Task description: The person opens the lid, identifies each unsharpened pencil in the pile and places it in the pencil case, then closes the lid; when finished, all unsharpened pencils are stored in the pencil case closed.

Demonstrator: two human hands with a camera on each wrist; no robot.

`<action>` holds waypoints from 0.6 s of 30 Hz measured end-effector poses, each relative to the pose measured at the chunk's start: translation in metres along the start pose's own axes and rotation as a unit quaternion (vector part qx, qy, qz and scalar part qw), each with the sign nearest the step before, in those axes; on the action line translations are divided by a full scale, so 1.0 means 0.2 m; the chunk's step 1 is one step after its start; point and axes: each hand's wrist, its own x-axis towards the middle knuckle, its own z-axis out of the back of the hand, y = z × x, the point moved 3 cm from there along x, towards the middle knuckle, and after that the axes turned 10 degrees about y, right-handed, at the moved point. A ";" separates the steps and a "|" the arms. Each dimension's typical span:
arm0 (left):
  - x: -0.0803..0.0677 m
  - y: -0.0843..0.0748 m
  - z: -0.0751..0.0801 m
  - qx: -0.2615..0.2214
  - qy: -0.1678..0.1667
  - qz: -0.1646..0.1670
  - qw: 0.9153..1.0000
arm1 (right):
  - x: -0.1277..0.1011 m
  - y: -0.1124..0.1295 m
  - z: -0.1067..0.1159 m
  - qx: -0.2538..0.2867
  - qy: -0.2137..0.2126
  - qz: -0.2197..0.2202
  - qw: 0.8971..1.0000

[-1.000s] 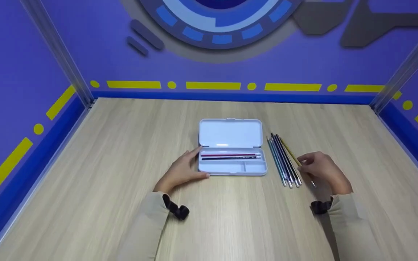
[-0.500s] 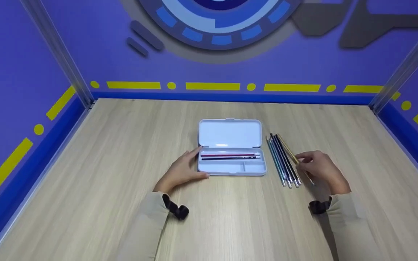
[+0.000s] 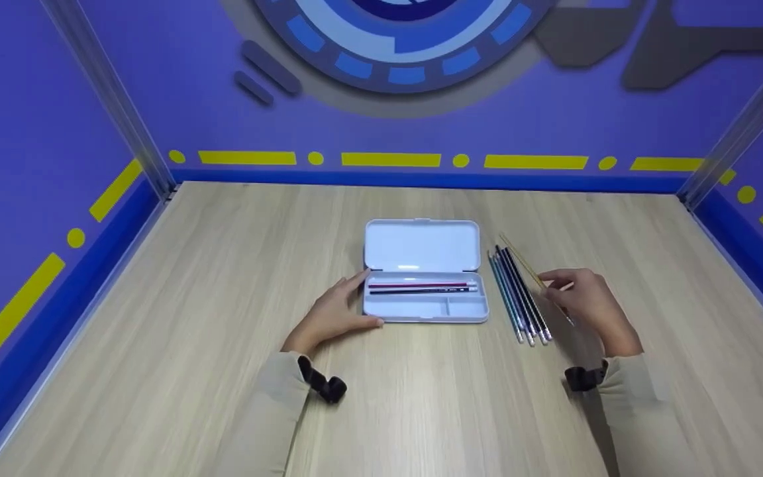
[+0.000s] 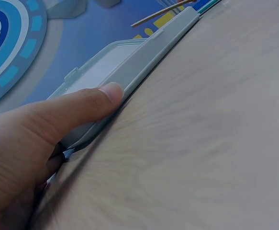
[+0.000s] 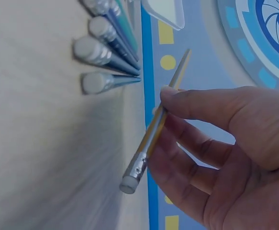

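A white pencil case [image 3: 408, 306] lies with its lid [image 3: 421, 245] raised. My left hand [image 3: 332, 311] grips its left end; in the left wrist view, the thumb presses along the front wall of the case [image 4: 144, 60] and the other fingers are mostly hidden. Inside the rear compartment lie a red pencil [image 3: 414, 285] and a dark pencil [image 3: 414, 291]. Right of the case, my right hand [image 3: 583, 298] pinches a gold-yellow pencil [image 5: 179, 72] between thumb and fingers, eraser end toward me, tilted. Beside it several dark and teal pencils [image 3: 517, 298] lie in a bundle.
The wooden table [image 3: 421, 397] carries the case and pencils near its middle. Purple-blue panels [image 3: 395, 132] with yellow marks stand along the back and both sides. A black wrist camera [image 3: 332, 387] sits on each sleeve cuff.
The gold-yellow pencil has come away from the bundle, moving up and away from me, with my right hand shifting slightly the same way. My left hand stays on the case.
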 end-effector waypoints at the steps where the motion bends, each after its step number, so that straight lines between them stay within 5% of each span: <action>1: 0.00 0.00 0.00 0.000 0.000 0.000 1.000 | 0.00 0.01 0.00 -0.001 -0.004 0.002 1.000; 11: 0.01 0.00 0.00 -0.010 0.000 0.002 1.000 | 0.05 0.08 -0.01 -0.023 -0.024 0.033 0.999; 18: 0.00 0.01 0.00 -0.006 0.001 0.002 1.000 | 0.10 0.16 -0.02 -0.037 0.001 0.046 0.998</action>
